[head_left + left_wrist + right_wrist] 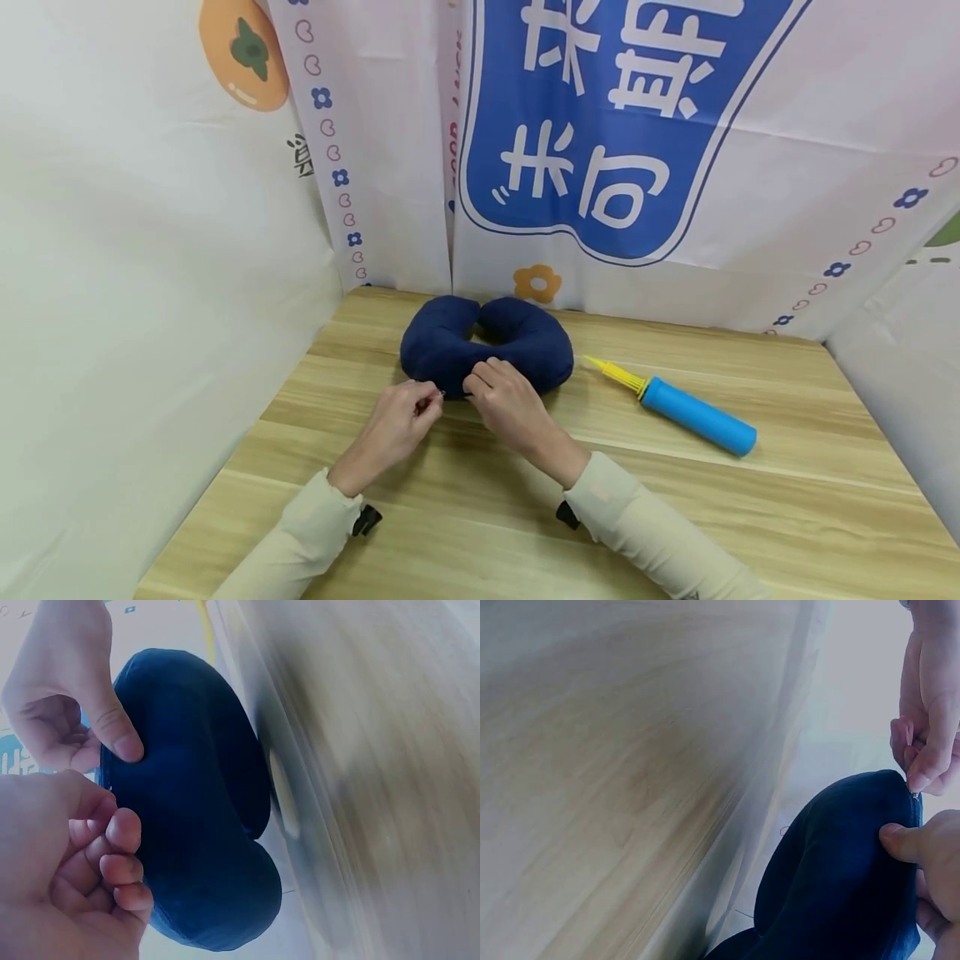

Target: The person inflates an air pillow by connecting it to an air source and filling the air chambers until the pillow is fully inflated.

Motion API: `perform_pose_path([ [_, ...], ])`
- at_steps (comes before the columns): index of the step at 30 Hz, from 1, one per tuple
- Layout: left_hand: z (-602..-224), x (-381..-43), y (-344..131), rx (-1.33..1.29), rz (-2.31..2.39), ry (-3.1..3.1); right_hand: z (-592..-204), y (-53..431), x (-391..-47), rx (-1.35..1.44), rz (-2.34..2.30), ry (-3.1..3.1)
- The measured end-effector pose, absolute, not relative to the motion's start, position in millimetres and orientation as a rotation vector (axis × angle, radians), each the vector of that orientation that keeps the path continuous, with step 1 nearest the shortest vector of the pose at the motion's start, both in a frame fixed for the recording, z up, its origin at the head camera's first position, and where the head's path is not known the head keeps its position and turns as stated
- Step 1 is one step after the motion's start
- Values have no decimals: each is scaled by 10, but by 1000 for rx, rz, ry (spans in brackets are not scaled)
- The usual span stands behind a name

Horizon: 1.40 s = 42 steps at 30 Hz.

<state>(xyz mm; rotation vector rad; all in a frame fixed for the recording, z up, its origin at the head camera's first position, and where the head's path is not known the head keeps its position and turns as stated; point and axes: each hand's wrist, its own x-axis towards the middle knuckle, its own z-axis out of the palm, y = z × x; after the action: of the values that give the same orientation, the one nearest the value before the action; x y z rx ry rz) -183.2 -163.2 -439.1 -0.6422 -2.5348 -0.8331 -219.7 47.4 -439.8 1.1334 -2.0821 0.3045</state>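
A navy U-shaped neck pillow [437,348] lies on the wooden table, its opening toward the back wall. At its near edge my left hand [396,419] pinches a small metal zipper pull [915,796] between thumb and forefinger, the other fingers curled loosely. A zipper seam runs along this edge in the wrist views. Just to the right, my right hand [513,407] grips the pillow's edge, thumb pressed on one face and fingers behind it. The two hands are close together. The right fingertips are partly hidden behind the fabric in the right wrist view.
A blue hand pump [699,417] with a yellow nozzle [619,375] lies on the table [480,533], right of the pillow, nozzle pointing toward it. Printed white cloth [390,150] hangs behind the table, and white sheets enclose both sides.
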Motion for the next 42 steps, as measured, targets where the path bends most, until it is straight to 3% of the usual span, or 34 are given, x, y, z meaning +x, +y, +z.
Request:
perform_pose_path([
  [11, -4440, -1717, -1472, -522, -585, -2441, -4352, 427, -2185, 1083, 249, -2085],
  [42, -4511, -1725, -1442, -413, -854, -2324, -4339, 401, -2225, 1137, 290, -2128],
])
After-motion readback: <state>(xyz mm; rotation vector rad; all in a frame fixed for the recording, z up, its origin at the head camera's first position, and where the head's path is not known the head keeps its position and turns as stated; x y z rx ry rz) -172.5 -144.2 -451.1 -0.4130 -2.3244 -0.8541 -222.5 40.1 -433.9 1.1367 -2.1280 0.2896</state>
